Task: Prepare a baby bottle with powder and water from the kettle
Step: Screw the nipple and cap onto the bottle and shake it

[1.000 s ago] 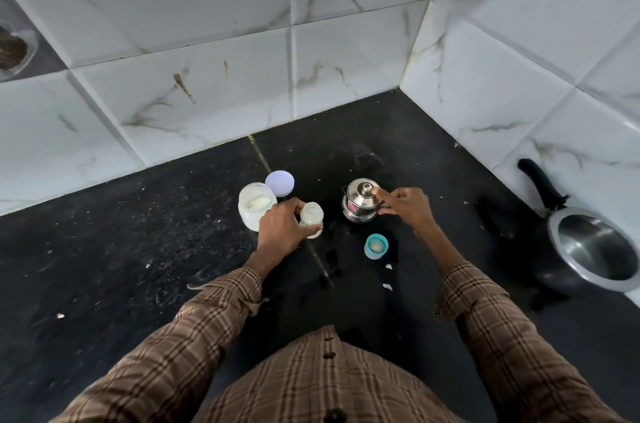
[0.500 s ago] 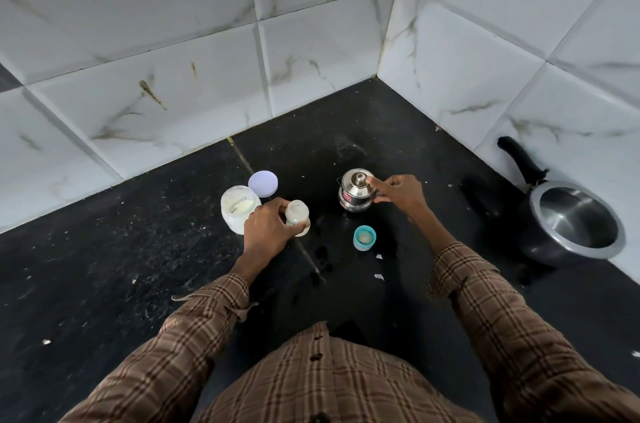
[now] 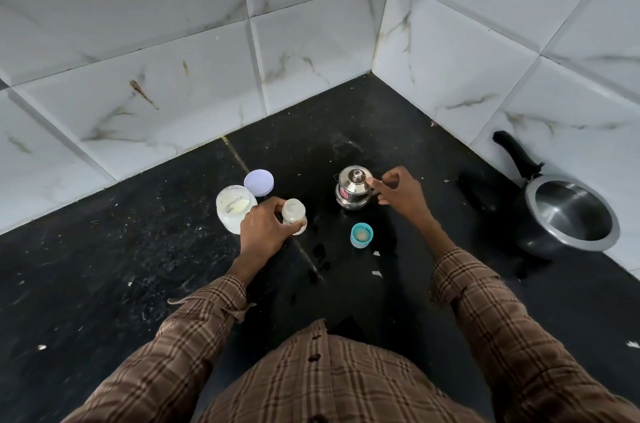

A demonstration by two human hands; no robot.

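Note:
On the black counter my left hand (image 3: 261, 230) grips a small clear baby bottle (image 3: 294, 214), which stands upright and uncapped with pale powder at its bottom. To its left sits an open white jar of powder (image 3: 233, 206), its lilac lid (image 3: 259, 182) lying just behind. A small steel kettle (image 3: 353, 192) with a knobbed lid stands to the right. My right hand (image 3: 398, 192) is at the kettle's right side, fingers curled at its handle, which the hand hides. A teal bottle cap with its teat (image 3: 361, 234) lies in front of the kettle.
A steel pan with a black handle (image 3: 568, 211) sits against the right tiled wall. White marble-look tiles (image 3: 311, 41) close the counter at the back and right. Wet spots and small white scraps (image 3: 375, 273) dot the black counter (image 3: 104, 266).
The camera view has shifted a little. My right hand stays at the kettle's side with its fingers curling more around the handle area; my left hand keeps its grip on the bottle.

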